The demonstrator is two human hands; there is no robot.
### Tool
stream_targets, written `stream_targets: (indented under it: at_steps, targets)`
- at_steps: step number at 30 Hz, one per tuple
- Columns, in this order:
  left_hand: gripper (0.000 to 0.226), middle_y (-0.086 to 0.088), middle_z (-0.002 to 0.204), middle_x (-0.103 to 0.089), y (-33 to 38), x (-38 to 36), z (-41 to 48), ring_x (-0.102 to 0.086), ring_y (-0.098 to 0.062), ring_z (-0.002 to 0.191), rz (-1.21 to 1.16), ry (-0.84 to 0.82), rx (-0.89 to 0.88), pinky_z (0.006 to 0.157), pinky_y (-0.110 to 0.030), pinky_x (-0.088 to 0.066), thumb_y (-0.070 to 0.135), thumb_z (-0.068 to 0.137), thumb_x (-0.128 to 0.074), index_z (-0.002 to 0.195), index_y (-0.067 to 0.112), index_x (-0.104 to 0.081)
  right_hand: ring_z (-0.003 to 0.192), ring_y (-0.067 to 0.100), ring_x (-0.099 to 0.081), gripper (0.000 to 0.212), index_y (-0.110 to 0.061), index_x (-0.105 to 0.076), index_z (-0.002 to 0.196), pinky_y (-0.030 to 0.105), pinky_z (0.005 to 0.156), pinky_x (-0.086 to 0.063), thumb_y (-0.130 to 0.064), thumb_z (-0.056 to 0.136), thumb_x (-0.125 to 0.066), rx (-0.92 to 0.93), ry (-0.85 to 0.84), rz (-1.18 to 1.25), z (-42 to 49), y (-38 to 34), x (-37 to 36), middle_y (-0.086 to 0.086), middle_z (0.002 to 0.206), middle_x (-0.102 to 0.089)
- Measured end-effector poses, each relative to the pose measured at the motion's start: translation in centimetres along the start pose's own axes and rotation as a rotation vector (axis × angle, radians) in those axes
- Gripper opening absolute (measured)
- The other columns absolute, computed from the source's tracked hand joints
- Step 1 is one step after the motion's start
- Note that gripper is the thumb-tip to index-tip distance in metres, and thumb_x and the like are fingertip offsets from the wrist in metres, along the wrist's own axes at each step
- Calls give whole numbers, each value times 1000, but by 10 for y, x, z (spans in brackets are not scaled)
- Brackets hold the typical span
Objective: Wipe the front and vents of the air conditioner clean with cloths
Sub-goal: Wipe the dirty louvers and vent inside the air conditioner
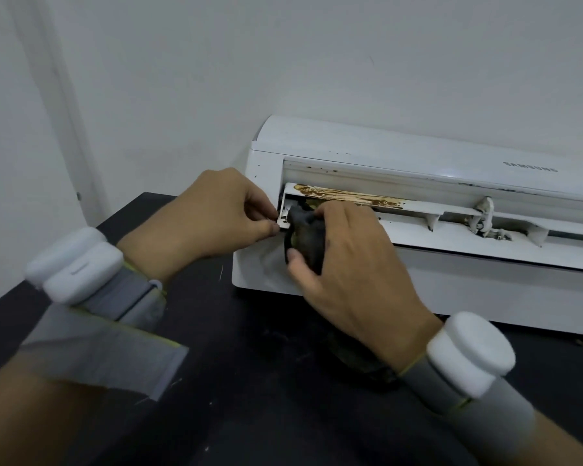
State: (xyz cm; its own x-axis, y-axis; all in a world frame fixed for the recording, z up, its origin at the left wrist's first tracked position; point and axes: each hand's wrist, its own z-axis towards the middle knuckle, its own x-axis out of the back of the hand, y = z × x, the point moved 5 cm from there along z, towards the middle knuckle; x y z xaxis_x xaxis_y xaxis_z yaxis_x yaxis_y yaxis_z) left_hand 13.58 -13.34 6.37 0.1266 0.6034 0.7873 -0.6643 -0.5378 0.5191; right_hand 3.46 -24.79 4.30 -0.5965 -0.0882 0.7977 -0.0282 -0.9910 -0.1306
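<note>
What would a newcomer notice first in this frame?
The brown stain smeared along the flap of the white air conditioner, which sits on a black table. Just below the stain's left end, the right hand grips a dark cloth, while the left hand pinches the flap's left end.
</note>
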Motion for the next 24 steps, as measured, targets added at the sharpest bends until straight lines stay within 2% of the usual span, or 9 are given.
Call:
stream_targets:
  at_steps: [5,10,13,15,16,18,19,21,24]
  targets:
    - [3,20,59,-63,-5,-2,2,-60,14,67,18,31,23,56,0,-40,27,75,-77,78,29,-76,97,26,-50,35,-9,-51,111,32,83,-36,-30,83,-50,-34,20,-90,12,-12,-15,9,105,-59]
    - [4,13,60,-66,-3,-3,1,-63,0,67,33,66,52,67,-20,-50,29,74,-78,73,26,-75,90,26,-54,34,-18,-50,112,32,68,-32,-22,79,-54,9,-15,-9,22,-1,-18,3,102,-62]
    - [10,8,64,-69,-4,-1,-1,-65,-5,70,56,112,67,70,-26,-53,32,71,-80,72,23,-76,83,26,-56,28,-24,-52,100,33,64,-37,-22,73,-52,30,-65,164,25,2,-14,-1,96,-67]
    - [15,7,66,-69,-5,1,-1,-65,-7,71,67,128,78,71,-27,-53,35,69,-81,72,21,-76,81,18,-59,20,-27,-47,89,33,66,-40,-18,71,-49,59,-101,291,21,6,-9,-4,97,-68]
    - [17,7,66,-69,-5,1,-1,-65,-7,71,63,129,84,71,-27,-53,36,68,-81,72,21,-76,77,5,-57,22,-28,-45,86,30,65,-40,-12,71,-51,81,-108,329,19,8,-4,-7,95,-68]
    - [18,7,67,-69,-6,2,0,-65,-7,71,56,121,96,70,-26,-52,38,69,-80,72,21,-75,66,-5,-50,30,-27,-43,85,18,58,-33,-2,72,-53,110,-103,348,16,13,3,-14,87,-65]
    - [19,7,67,-69,-7,2,0,-65,-7,71,56,116,101,68,-25,-51,39,69,-80,72,22,-75,64,-1,-49,30,-26,-43,86,19,56,-33,-2,74,-54,100,-106,335,16,15,3,-12,90,-65]
    - [19,8,66,-68,-7,1,0,-64,-5,69,63,112,100,64,-23,-50,40,70,-79,72,22,-76,68,12,-47,27,-26,-40,91,32,61,-32,-6,77,-53,62,-112,268,17,15,-1,-2,95,-66]
    - [18,6,63,-68,-7,0,0,-63,-7,65,84,119,84,60,-22,-50,39,72,-78,73,22,-76,73,18,-37,25,-25,-36,94,34,60,-20,-15,79,-52,90,-125,178,25,-1,-12,-4,86,-54]
